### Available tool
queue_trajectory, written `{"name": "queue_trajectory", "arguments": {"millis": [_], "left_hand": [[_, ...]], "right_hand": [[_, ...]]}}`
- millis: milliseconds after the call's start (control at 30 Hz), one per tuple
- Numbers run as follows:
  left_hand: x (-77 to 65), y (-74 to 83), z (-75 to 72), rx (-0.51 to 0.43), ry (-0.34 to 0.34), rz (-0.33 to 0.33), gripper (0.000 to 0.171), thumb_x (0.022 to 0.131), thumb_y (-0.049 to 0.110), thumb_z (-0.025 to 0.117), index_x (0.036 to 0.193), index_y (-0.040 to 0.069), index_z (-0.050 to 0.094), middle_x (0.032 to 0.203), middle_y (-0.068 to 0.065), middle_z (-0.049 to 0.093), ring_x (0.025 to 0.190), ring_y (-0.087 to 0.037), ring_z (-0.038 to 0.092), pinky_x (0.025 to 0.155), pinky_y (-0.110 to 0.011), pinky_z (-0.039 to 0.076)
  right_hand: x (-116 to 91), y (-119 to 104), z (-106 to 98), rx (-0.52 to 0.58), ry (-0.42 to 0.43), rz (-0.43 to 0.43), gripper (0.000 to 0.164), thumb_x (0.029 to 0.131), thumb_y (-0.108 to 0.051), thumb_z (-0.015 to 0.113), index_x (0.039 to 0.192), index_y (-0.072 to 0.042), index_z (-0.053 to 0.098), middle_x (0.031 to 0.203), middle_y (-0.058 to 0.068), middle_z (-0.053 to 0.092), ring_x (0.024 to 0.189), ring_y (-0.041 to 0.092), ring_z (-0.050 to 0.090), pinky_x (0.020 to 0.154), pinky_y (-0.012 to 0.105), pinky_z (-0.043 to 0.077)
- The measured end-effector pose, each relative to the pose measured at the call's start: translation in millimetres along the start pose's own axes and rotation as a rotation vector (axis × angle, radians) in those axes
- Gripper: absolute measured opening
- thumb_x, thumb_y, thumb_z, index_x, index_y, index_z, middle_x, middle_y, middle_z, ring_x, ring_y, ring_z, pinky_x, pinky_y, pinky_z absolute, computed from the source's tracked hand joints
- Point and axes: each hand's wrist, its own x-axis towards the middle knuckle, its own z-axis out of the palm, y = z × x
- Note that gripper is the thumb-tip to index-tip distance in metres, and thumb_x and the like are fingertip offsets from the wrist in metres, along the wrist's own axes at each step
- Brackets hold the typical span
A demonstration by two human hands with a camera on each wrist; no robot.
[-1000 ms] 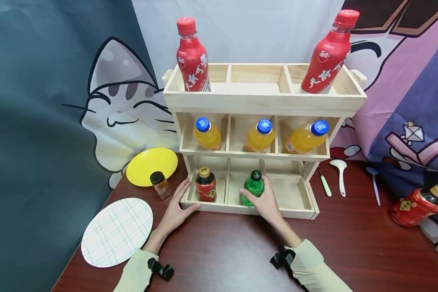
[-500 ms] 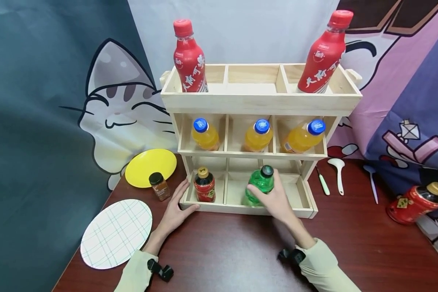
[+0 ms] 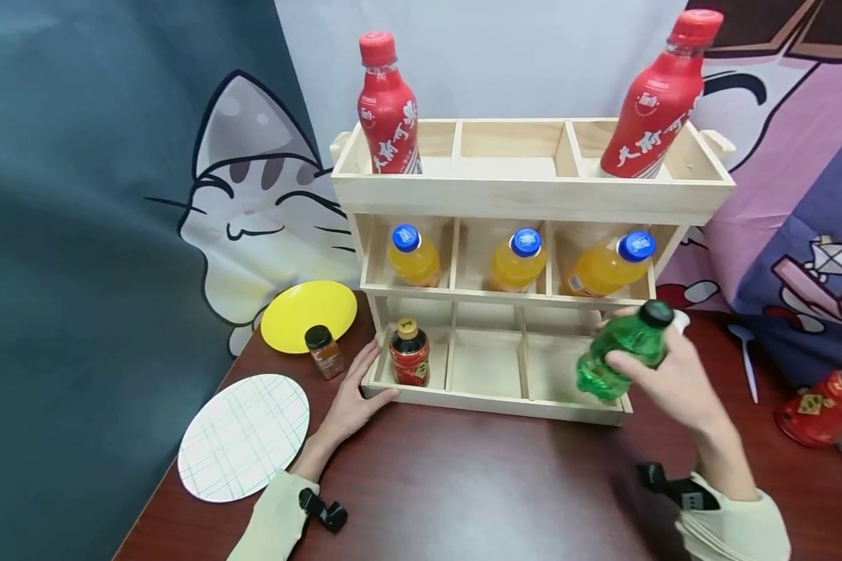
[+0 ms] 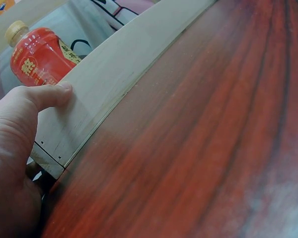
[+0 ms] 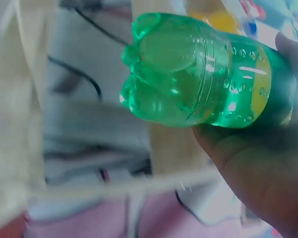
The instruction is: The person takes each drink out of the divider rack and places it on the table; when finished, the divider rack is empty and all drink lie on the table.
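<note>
Wood-grained table; right hand grips translucent green bottle

Green bottle, right: translucent, black cap, yellow band. Rack: pale plain wood. Tall far bottles: red, white lettering, red caps. Middle-row bottles: yellow-orange, blue caps. Small left bottle: red label, dark contents, gold cap. Far left plate: solid yellow. Near left plate: white, thin green-blue grid. Jar: brown, black lid. Table: red-brown, dark grain streaks. Sleeves: pale cream. Backdrop: dark teal left, pink and blue right, black-outlined cat
</note>
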Motion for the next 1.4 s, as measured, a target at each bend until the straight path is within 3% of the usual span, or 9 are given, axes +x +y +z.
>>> {"name": "queue_trajectory", "arguments": {"millis": [233, 400, 567, 667, 800, 1000, 1100, 1233, 1400], "left_hand": [[4.5, -1.1, -0.6, 0.034, 0.021, 0.019, 0.078, 0.073, 0.023, 0.074, 0.138, 0.006, 0.033, 0.147, -0.006, 0.024, 0.135, -0.025, 0.023, 0.103, -0.050, 0.023], [3.5, -3.7, 4.0, 0.029, 0.005, 0.011, 0.078, 0.074, 0.023, 0.074, 0.138, 0.008, 0.033, 0.147, -0.008, 0.024, 0.134, -0.027, 0.023, 0.103, -0.051, 0.023], [4.2, -3.6, 4.3, 0.028, 0.002, 0.014, 0.077, 0.074, 0.024, 0.073, 0.138, 0.007, 0.033, 0.147, -0.008, 0.023, 0.135, -0.027, 0.022, 0.103, -0.051, 0.023], [4.0, -2.7, 4.7, 0.027, 0.007, 0.023, 0.077, 0.074, 0.024, 0.073, 0.138, 0.007, 0.033, 0.147, -0.008, 0.023, 0.135, -0.027, 0.021, 0.103, -0.051, 0.023], [2.7, -1.4, 5.3, 0.028, 0.011, 0.021, 0.077, 0.074, 0.023, 0.073, 0.138, 0.007, 0.033, 0.147, -0.008, 0.023, 0.135, -0.027, 0.021, 0.103, -0.051, 0.023], [0.5, -0.6, 5.2, 0.033, 0.010, 0.005, 0.077, 0.074, 0.024, 0.073, 0.138, 0.007, 0.033, 0.147, -0.007, 0.023, 0.135, -0.027, 0.021, 0.103, -0.051, 0.023], [0.9, -3.9, 5.6, 0.020, 0.013, 0.008, 0.078, 0.074, 0.024, 0.074, 0.138, 0.007, 0.033, 0.147, -0.007, 0.023, 0.135, -0.027, 0.021, 0.103, -0.052, 0.023], [4.6, -18.9, 7.9, 0.036, 0.016, 0.016, 0.079, 0.073, 0.028, 0.074, 0.139, 0.012, 0.033, 0.148, -0.002, 0.023, 0.135, -0.022, 0.021, 0.103, -0.051, 0.024], [7.3, -36.2, 10.6, 0.070, 0.014, 0.004, 0.081, 0.072, 0.038, 0.073, 0.140, 0.021, 0.031, 0.148, 0.011, 0.020, 0.136, -0.013, 0.019, 0.105, -0.047, 0.024]], "right_hand": [[-10, 15, -61, -0.273, 0.231, 0.177, 0.045, 0.078, -0.003, 0.066, 0.120, -0.008, 0.052, 0.098, -0.014, 0.062, 0.081, -0.002, 0.056, 0.069, 0.007, 0.041], [-28, 47, -104, -0.338, 0.384, 0.372, 0.040, 0.078, -0.013, 0.068, 0.113, -0.021, 0.052, 0.088, -0.015, 0.055, 0.067, -0.004, 0.052, 0.055, 0.012, 0.043], [-46, 76, -136, -0.510, 0.438, 0.566, 0.039, 0.073, -0.031, 0.073, 0.097, -0.035, 0.042, 0.085, -0.012, 0.047, 0.065, -0.007, 0.043, 0.051, 0.010, 0.037], [-54, 85, -147, -0.632, 0.405, 0.648, 0.044, 0.072, -0.041, 0.071, 0.100, -0.024, 0.043, 0.093, 0.002, 0.049, 0.067, -0.002, 0.040, 0.052, 0.012, 0.033], [-58, 92, -155, -0.720, 0.320, 0.671, 0.071, 0.073, -0.045, 0.068, 0.116, 0.002, 0.037, 0.105, 0.025, 0.047, 0.079, 0.025, 0.047, 0.058, 0.024, 0.034], [-64, 102, -160, -0.763, 0.241, 0.648, 0.073, 0.075, -0.045, 0.067, 0.119, 0.007, 0.039, 0.107, 0.034, 0.047, 0.094, 0.049, 0.045, 0.075, 0.056, 0.034], [-67, 104, -162, -0.770, 0.230, 0.674, 0.077, 0.075, -0.045, 0.067, 0.119, 0.010, 0.038, 0.107, 0.036, 0.046, 0.092, 0.051, 0.045, 0.073, 0.057, 0.035], [-69, 103, -164, -0.749, 0.249, 0.687, 0.073, 0.076, -0.045, 0.066, 0.117, 0.010, 0.038, 0.105, 0.034, 0.046, 0.090, 0.047, 0.046, 0.071, 0.054, 0.036], [-68, 95, -166, -0.728, 0.352, 0.653, 0.051, 0.080, -0.043, 0.062, 0.109, -0.003, 0.049, 0.089, -0.007, 0.051, 0.078, -0.002, 0.042, 0.079, 0.039, 0.037]]}}
